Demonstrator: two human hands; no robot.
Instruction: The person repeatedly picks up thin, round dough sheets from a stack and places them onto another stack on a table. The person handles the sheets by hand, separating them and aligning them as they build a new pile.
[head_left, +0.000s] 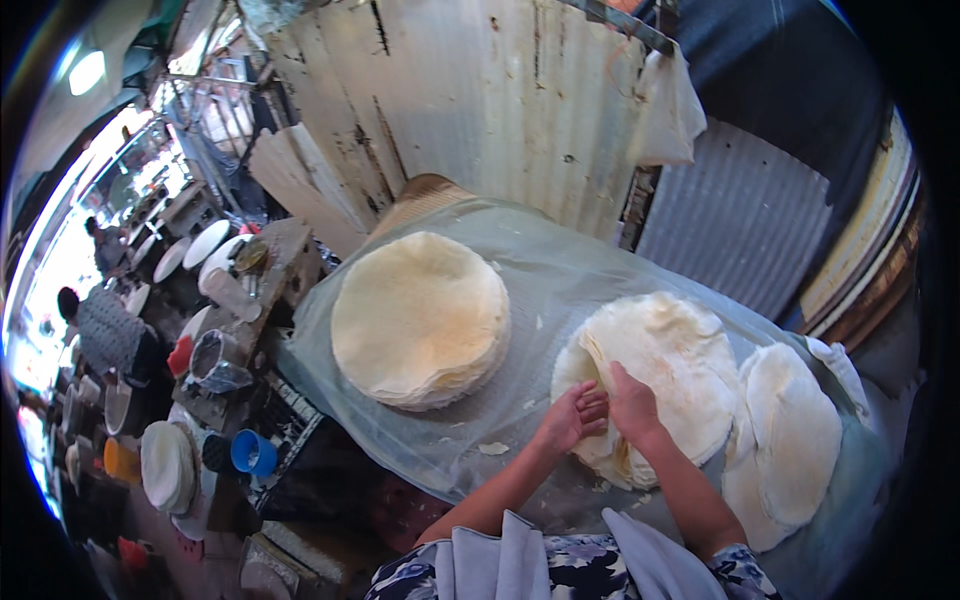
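Observation:
On the plastic-covered table, a stack of thin round flatbread sheets (675, 360) lies before me, its upper sheet raised along a fold on the left side. My right hand (634, 405) pinches that folded edge, the thumb pointing up. Close beside it, my left hand (574, 417) is at the stack's near left rim, palm turned up and fingers spread, with nothing seen in it. A taller, neater stack of the same sheets (420, 315) stands further left. Several loose sheets (795, 435), partly folded over one another, rest at the right.
Grey-green plastic sheeting (525, 247) covers the table, with broken flakes (493, 448) on it. A corrugated metal wall (465, 112) rises behind. To the left are a blue plastic cup (253, 453), a bucket (216, 356), another flatbread stack (168, 466) and a person (112, 326).

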